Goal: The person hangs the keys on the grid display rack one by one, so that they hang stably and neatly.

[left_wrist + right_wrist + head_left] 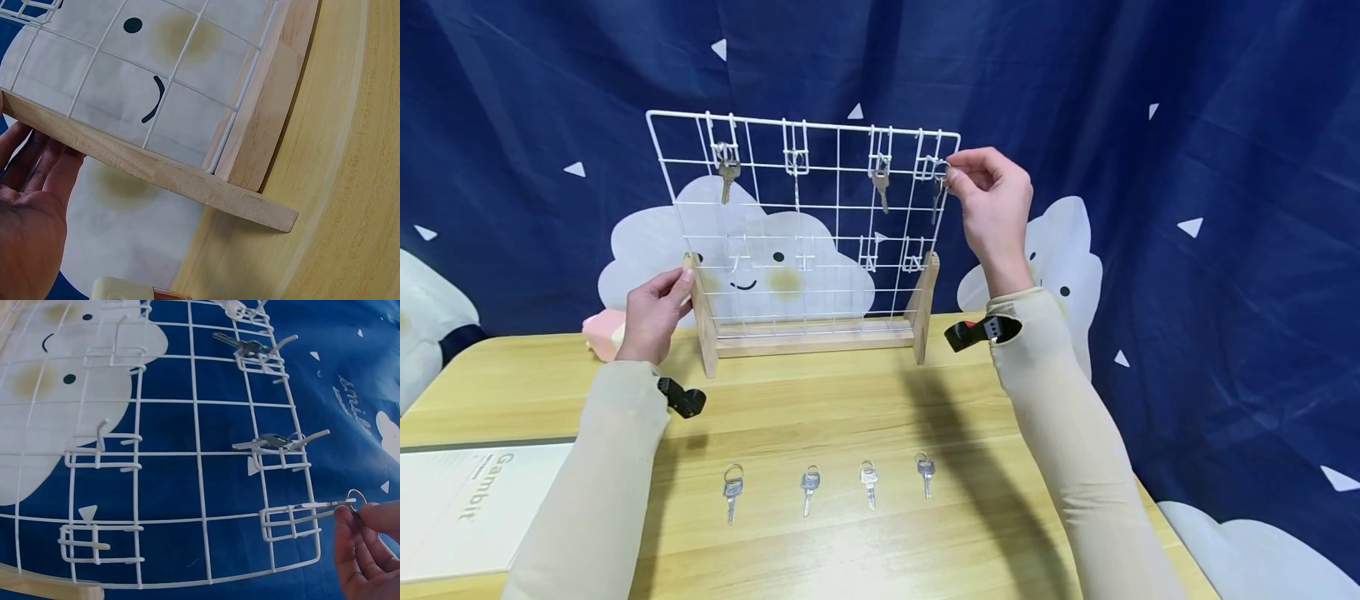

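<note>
In the head view, a white wire grid rack (838, 202) stands in a wooden base (820, 340). My left hand (652, 317) grips the base's left wooden upright (701, 321), its fingers passing behind the wood in the left wrist view. At the top right hook (928, 167), my right hand (992, 200) pinches the ring (357, 495) of a key (319, 505) between thumb and fingertips. The ring lies right at the hook's tip in the right wrist view. More keys hang on the other upper hooks, among them a left one (727, 177) and another key (882, 182).
Several keys with rings lie in a row on the wooden table (775, 558), from the left key (732, 493) to the right key (926, 477). A white notebook (475, 508) lies at left. Behind the left hand sits a pink object (602, 333). A blue curtain (1225, 292) hangs behind.
</note>
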`<state>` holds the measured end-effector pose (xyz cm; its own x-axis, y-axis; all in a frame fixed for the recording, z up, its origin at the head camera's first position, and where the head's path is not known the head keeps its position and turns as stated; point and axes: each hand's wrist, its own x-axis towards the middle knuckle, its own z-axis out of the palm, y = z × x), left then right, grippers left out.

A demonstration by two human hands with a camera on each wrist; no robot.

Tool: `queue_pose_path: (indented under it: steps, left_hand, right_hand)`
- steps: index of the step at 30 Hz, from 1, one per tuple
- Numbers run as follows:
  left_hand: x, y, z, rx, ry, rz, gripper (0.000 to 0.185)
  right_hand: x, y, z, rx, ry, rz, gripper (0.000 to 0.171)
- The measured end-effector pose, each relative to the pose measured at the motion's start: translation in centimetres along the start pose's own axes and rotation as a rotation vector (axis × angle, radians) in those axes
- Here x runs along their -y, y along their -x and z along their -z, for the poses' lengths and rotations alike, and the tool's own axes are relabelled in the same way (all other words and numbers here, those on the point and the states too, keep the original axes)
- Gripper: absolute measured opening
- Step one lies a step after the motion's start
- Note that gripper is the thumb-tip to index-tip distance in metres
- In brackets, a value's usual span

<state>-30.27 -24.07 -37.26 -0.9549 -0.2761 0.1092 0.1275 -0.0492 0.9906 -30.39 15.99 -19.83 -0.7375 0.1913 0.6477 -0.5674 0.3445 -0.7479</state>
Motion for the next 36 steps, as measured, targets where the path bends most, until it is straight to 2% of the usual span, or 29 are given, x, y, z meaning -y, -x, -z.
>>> queue_pose_path:
  steps: [10, 16, 20, 26, 36]
  left_hand:
    - [-0.1, 0.1, 0.0, 0.003, -0.015, 0.001, 0.062]
    - [0.1, 0.1, 0.0, -0.007, -0.083, -0.013, 0.063]
    - [0.1, 0.2, -0.1, -0.004, -0.069, -0.013, 0.062]
    - [-0.1, 0.2, -0.2, 0.007, -0.115, 0.005, 0.065]
    - [0.2, -0.2, 0.0, 0.034, -0.051, -0.019, 0.061]
  right_hand:
    - [0.0, -0.9, -0.1, -0.019, 0.005, -0.05, 0.009]
    - [-0.4, -1.2, -0.2, -0.005, 0.052, -0.043, 0.009]
    - [-0.6, -1.3, -0.3, 0.004, 0.054, -0.054, 0.008]
    - [-1.2, -1.4, -0.3, 0.021, 0.066, -0.042, 0.008]
    - [-2.4, -0.8, 0.2, 0.039, 0.104, -0.018, 0.012]
